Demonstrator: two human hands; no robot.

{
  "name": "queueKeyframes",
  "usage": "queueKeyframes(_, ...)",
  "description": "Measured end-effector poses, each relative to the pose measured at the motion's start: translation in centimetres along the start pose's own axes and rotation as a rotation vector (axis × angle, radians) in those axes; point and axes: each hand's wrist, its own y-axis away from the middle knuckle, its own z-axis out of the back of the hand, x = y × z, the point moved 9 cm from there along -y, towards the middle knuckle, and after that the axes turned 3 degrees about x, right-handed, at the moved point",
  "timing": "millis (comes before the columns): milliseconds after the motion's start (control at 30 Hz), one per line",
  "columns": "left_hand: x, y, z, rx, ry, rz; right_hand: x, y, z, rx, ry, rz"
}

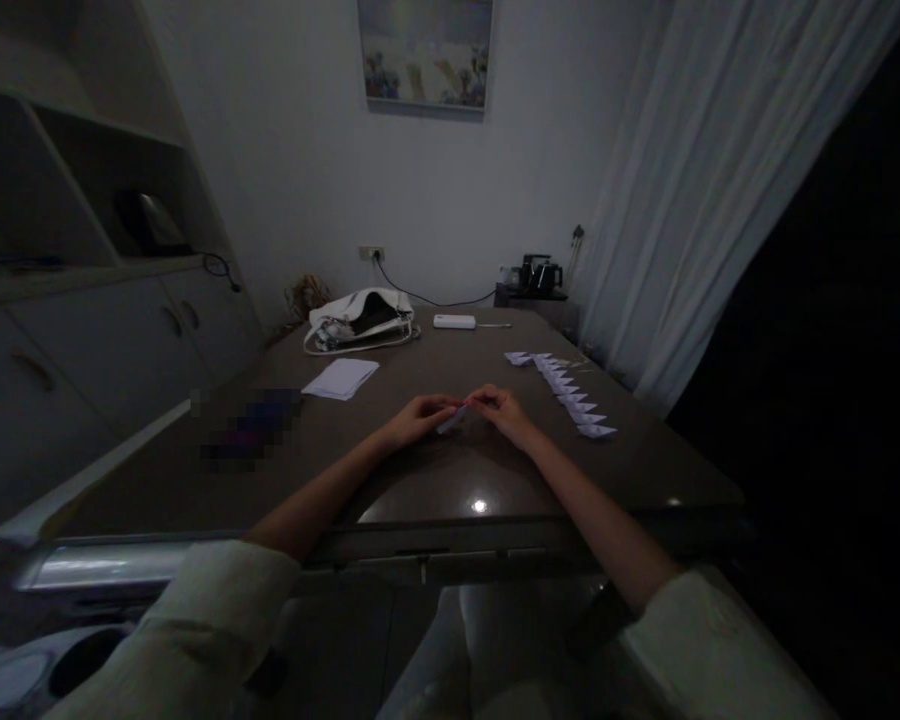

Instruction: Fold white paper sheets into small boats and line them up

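Above the middle of the table, a small folded piece of white paper point(451, 420) is held between both hands. My left hand point(420, 418) pinches it from the left side. From the right, the thumb and fingers of my right hand point(501, 412) close on its upper end. Part of the paper is hidden behind the fingers. To the right, several folded paper boats point(571, 398) stand in a slanting row. A stack of white paper sheets point(342, 378) lies to the left of my hands.
A white handbag point(364, 318) sits at the back left of the brown table point(450, 360). Near the back edge lies a white power bank-like device point(454, 321). A blurred dark patch point(255, 425) covers something at left. A black coffee maker point(540, 272) stands beyond the table.
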Motion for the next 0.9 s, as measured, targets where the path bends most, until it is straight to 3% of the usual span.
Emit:
queueKeyframes(300, 0.3, 0.3, -0.3, 0.064, 0.209, 0.066, -0.5, 0.1, -0.7, 0.035, -0.115, -0.068)
queueKeyframes(700, 1.0, 0.0, 0.7, -0.083, 0.212, 0.079, -0.5, 0.3, -0.2, -0.021, -0.139, -0.12)
queueKeyframes(900, 1.3, -0.2, 1.0, -0.142, 0.195, 0.048, -1.4, 0.5, -1.5, 0.043, -0.161, -0.164)
